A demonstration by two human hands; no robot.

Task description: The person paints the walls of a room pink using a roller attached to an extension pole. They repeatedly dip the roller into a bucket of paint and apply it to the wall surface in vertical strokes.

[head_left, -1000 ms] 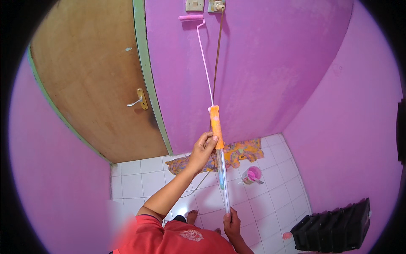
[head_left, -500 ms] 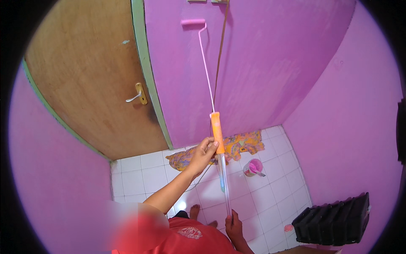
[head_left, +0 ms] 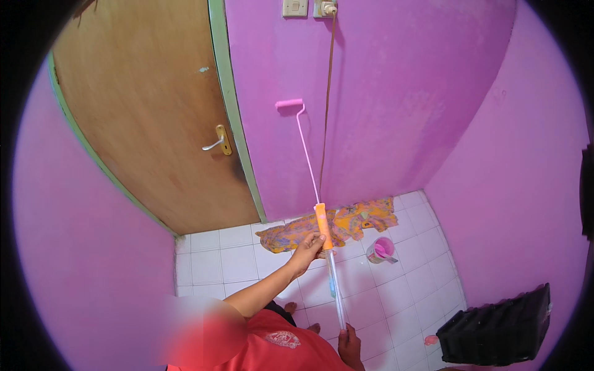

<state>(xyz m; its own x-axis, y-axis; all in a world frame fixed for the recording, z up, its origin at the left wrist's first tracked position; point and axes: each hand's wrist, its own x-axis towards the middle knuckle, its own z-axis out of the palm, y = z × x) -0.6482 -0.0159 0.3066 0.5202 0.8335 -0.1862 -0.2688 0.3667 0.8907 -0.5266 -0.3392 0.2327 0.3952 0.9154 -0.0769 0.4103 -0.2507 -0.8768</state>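
A paint roller [head_left: 289,104] with a pink sleeve and a thin bent pink rod lies against the purple wall [head_left: 396,80]. Its orange handle [head_left: 323,224] continues into a pale pole [head_left: 338,290] that slants down toward my body. Around the lower part of the handle, my left hand [head_left: 307,252] is closed. My right hand [head_left: 350,344] grips the pole near its lower end, close to my red shirt. To the right of the pole, a small bucket [head_left: 377,248] of pink paint stands on the tiles with a brush-like tool leaning in it.
A patterned orange cloth [head_left: 356,217] lies along the wall's foot. A brown cord [head_left: 328,80] hangs from a plugged socket [head_left: 326,8] beside a light switch [head_left: 295,7]. At left is a wooden door [head_left: 142,117] with a metal handle; at lower right, a black rack [head_left: 495,328].
The roller has come down the wall, further below the switch and socket. Both hands keep their hold, and the handle and pole have shifted down toward me. My view has shifted slightly.
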